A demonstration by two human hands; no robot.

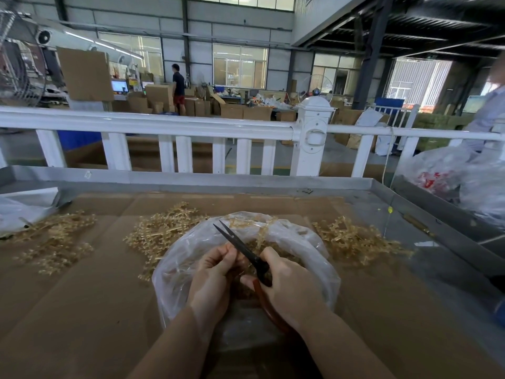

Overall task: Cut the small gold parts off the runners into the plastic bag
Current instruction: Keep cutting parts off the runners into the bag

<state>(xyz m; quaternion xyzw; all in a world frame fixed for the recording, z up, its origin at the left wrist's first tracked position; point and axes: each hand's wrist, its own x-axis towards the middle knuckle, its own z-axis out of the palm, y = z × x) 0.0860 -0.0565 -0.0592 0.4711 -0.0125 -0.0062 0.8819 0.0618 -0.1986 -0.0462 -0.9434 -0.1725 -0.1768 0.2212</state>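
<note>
Head view: right hand (289, 285) gripping red-handled, dark-bladed scissors (240, 248), blades slightly apart; left hand (216, 274) pinching something small, hard to tell what. Directly beneath both hands, clear plastic bag (322, 269) holding cut gold pieces. Uncut gold plastic runners (355, 239) heaped on cardboard-covered surface (82, 310) left, right and beyond. Seemingly much left.

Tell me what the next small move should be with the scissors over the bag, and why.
Probably close the scissors to snip. The right hand holds their reddish handles with the dark blades slightly apart, pointing up and away, while the left hand pinches something small beside the blades; what it holds is hidden. Both hands are over the open plastic bag, so a cut part should drop in.
</note>
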